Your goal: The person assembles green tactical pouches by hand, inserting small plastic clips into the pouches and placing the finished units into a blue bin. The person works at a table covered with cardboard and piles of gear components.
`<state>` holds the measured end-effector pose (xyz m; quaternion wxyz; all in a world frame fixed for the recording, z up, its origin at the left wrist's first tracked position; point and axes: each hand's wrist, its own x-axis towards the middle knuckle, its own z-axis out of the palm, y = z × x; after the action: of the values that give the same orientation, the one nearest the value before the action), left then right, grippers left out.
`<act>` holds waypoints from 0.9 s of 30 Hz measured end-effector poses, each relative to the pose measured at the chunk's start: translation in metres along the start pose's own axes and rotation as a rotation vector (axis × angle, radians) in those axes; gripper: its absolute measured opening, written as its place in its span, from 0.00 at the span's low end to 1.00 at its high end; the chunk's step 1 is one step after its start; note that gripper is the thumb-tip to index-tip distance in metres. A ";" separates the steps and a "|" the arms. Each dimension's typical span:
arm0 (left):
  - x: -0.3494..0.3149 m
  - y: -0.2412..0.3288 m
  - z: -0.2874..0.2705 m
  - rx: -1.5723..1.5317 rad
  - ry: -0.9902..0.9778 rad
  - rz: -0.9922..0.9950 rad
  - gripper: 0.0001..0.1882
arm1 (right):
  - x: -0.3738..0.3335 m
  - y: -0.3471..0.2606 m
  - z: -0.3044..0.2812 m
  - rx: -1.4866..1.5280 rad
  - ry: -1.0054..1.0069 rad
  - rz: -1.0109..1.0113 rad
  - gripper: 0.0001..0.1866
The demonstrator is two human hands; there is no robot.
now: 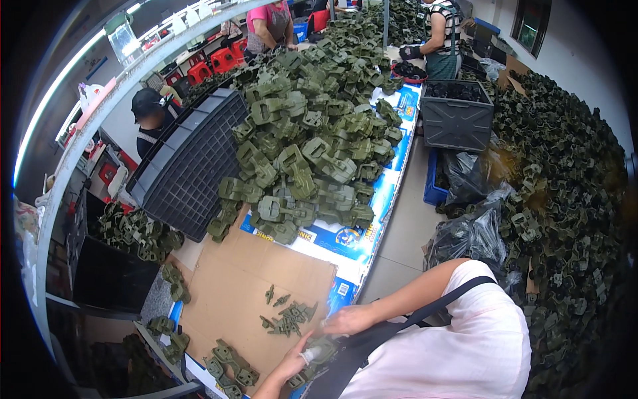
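Note:
At the table's near edge, my left hand (293, 363) grips an olive-green moulded plastic part (323, 350), which is partly hidden by the hand and my dark apron. My right hand (349, 320) is closed just above that part, its fingertips blurred, so what they pinch does not show. Beyond my hands, a small cluster of thin green plastic pieces (290, 319) lies on a brown cardboard sheet (232, 276). Several larger green plastic parts (232, 362) rest left of my left hand.
A tall heap of green plastic parts (312, 146) covers the table's far half. Beside it leans a dark grey crate (199, 159). Right of the aisle stand a grey bin (458, 120), black plastic bags (468, 236) and a large pile of parts (565, 246). Other people work farther off.

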<state>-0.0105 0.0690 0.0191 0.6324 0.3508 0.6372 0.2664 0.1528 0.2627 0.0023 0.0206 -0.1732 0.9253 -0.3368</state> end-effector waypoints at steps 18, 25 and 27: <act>-0.037 0.044 -0.015 0.441 0.364 0.256 0.47 | 0.021 0.015 -0.025 0.871 -0.055 0.395 0.26; -0.059 0.000 0.027 -0.540 0.527 0.157 0.44 | -0.005 0.014 -0.058 0.394 0.103 0.352 0.33; -0.059 0.006 0.042 -0.584 0.636 0.201 0.45 | 0.019 0.005 -0.077 0.024 0.359 0.356 0.34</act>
<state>0.0287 0.0220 0.0575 0.4485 0.1183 0.6608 0.5902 0.1216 0.3073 0.0596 -0.0828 0.0555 0.9259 -0.3643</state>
